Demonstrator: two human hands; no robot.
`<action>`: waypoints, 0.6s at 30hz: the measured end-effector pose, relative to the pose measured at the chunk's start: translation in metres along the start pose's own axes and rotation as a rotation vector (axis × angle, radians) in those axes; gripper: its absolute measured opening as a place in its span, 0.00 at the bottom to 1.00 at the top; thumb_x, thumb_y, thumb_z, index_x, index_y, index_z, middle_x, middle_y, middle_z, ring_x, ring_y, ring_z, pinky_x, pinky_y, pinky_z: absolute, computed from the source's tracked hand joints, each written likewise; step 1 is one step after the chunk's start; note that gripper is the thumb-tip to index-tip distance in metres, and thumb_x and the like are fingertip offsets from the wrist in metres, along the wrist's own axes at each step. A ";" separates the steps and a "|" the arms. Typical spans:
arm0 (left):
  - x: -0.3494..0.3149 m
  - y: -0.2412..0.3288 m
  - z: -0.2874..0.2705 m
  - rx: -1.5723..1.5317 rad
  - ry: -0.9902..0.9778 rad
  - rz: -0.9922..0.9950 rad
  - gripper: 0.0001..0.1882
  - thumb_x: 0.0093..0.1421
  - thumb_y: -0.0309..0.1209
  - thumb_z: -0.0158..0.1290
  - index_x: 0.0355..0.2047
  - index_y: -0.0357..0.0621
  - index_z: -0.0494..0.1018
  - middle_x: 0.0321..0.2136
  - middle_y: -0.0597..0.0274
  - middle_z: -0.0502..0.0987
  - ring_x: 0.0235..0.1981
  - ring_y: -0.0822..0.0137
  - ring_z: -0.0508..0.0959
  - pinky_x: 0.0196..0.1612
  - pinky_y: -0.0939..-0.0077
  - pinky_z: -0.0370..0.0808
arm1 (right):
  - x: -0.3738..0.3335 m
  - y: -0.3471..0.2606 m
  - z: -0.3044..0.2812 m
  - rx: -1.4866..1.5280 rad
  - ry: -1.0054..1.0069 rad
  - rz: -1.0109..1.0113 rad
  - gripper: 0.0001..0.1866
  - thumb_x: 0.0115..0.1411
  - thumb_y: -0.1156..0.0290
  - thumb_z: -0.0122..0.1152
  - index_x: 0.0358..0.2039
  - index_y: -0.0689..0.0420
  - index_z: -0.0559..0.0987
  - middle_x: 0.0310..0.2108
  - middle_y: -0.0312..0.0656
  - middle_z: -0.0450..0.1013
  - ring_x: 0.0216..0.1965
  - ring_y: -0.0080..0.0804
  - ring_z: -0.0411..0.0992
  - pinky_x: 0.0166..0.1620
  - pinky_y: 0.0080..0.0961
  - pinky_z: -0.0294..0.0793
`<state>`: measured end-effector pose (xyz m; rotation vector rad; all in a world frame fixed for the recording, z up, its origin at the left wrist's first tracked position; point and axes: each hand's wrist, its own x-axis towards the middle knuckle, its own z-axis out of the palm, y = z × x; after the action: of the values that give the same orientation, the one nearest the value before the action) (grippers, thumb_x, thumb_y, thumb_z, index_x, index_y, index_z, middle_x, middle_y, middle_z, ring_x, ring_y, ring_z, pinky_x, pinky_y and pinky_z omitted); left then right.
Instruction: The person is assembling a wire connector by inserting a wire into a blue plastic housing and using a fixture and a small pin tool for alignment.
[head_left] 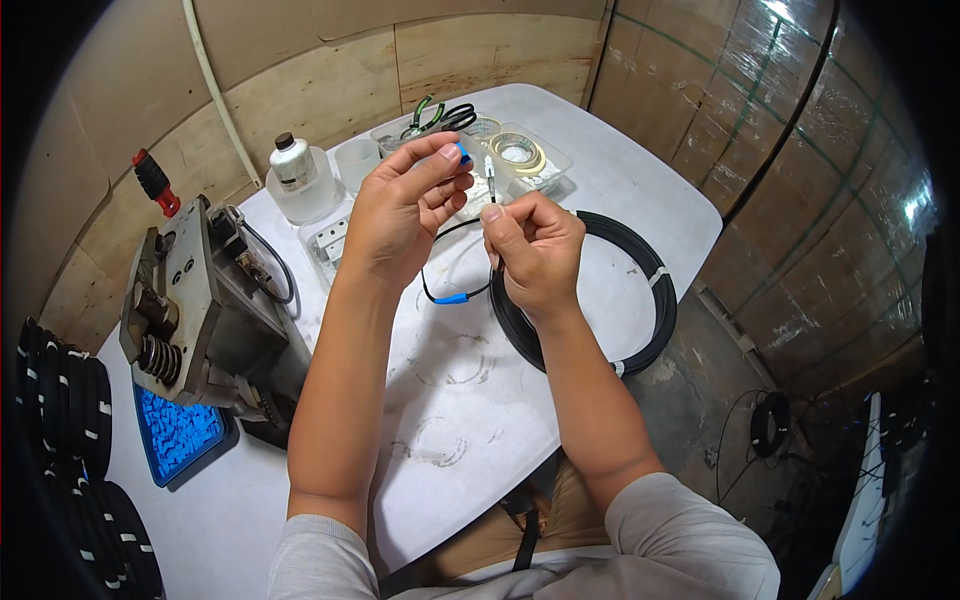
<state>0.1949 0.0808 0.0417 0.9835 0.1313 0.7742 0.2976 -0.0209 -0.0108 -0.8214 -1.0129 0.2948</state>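
Observation:
My left hand [405,205] is raised over the white table [470,400] and pinches a small blue connector part [463,153] between thumb and forefinger. Close beside it, my right hand [530,245] grips the end of a thin black cable [491,187], whose white tip points up toward the blue part. The cable loops down between my hands and carries a blue sleeve [452,298]. It leads from a coil of black cable [640,290] lying on the table under my right hand.
A grey metal press tool [200,310] with a red handle stands at the left, a blue tray of small parts [180,435] before it. A clear bottle [297,180], clear trays with tape rolls [518,153] and pliers [440,117] lie behind. More black coils [70,420] stack far left.

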 end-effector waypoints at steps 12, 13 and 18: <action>-0.001 0.000 -0.002 0.010 -0.016 -0.040 0.10 0.59 0.32 0.58 0.37 0.40 0.74 0.30 0.63 0.77 0.32 0.71 0.76 0.36 0.80 0.74 | -0.001 -0.001 0.000 -0.033 -0.060 0.018 0.11 0.58 0.73 0.63 0.20 0.59 0.73 0.15 0.31 0.68 0.16 0.12 0.63 0.20 0.12 0.61; -0.001 0.000 -0.002 0.012 -0.024 -0.049 0.10 0.59 0.33 0.58 0.37 0.40 0.74 0.30 0.63 0.77 0.32 0.71 0.76 0.36 0.80 0.74 | -0.001 -0.001 -0.001 -0.056 -0.072 0.014 0.12 0.59 0.73 0.62 0.20 0.59 0.72 0.16 0.33 0.69 0.16 0.15 0.64 0.20 0.13 0.63; -0.001 0.001 0.000 0.012 -0.033 -0.061 0.11 0.59 0.33 0.58 0.38 0.39 0.75 0.30 0.63 0.76 0.32 0.71 0.76 0.37 0.80 0.74 | -0.002 -0.001 0.002 0.014 -0.052 0.033 0.11 0.58 0.74 0.64 0.21 0.60 0.74 0.16 0.28 0.69 0.17 0.09 0.61 0.20 0.10 0.59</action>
<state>0.1934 0.0804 0.0419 0.9984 0.1369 0.7015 0.2943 -0.0218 -0.0107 -0.8222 -1.0460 0.3527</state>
